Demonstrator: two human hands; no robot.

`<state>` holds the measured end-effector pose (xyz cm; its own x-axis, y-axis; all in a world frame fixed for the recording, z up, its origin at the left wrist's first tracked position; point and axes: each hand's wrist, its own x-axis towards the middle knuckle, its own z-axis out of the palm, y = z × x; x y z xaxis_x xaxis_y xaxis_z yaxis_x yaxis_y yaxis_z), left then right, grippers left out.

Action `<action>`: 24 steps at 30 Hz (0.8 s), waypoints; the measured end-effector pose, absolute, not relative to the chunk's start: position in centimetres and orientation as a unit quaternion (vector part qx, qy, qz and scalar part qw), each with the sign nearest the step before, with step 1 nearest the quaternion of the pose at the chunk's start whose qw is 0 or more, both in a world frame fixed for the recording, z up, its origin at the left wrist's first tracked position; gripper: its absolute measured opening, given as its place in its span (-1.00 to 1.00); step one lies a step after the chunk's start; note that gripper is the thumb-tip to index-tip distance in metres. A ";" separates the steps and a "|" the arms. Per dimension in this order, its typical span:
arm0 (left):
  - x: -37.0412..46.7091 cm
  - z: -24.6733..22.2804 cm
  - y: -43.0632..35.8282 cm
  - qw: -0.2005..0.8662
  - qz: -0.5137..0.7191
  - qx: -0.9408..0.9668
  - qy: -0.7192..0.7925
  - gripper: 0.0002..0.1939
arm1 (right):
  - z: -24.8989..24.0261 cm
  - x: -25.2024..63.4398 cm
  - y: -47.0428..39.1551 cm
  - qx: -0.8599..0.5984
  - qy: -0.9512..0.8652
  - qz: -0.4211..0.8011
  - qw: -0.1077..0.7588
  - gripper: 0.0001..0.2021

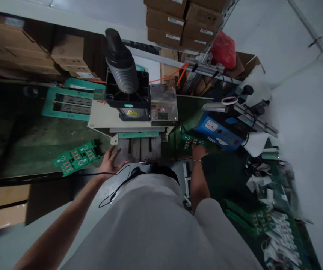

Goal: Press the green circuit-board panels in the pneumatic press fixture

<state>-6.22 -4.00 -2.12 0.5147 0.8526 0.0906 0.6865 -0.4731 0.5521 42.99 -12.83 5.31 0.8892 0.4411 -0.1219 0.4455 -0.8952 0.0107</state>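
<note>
My left hand (110, 162) has its fingers spread at the left front corner of the press's metal bed (135, 148) and holds nothing. Above that bed rises a bench press (129, 90) with a black cylinder and a steel control box (164, 105). To the right, my right hand (199, 151) is closed on the near edge of a green circuit board (188, 141); its fingertips are partly hidden. A stack of green circuit boards (78, 156) lies on the bench left of my left hand.
A blue machine (219, 129) stands right of the press. Teal frames (68, 103) lie behind on the left. Cartons (167, 22) fill the shelves. More circuit boards (263, 221) and white parts (282, 232) crowd the right bench. A black cable (105, 173) hangs by my left wrist.
</note>
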 end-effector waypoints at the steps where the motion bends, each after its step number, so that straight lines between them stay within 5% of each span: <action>1: -6.3 -2.0 -4.2 0.229 0.181 0.837 0.463 -0.25 | 5.3 43.0 -12.8 0.973 0.225 -0.055 0.017 -0.65; 24: -3.9 -0.6 -0.6 0.232 0.191 0.858 0.415 -0.51 | 9.2 34.3 -15.7 0.946 0.320 -0.035 -0.043 -0.65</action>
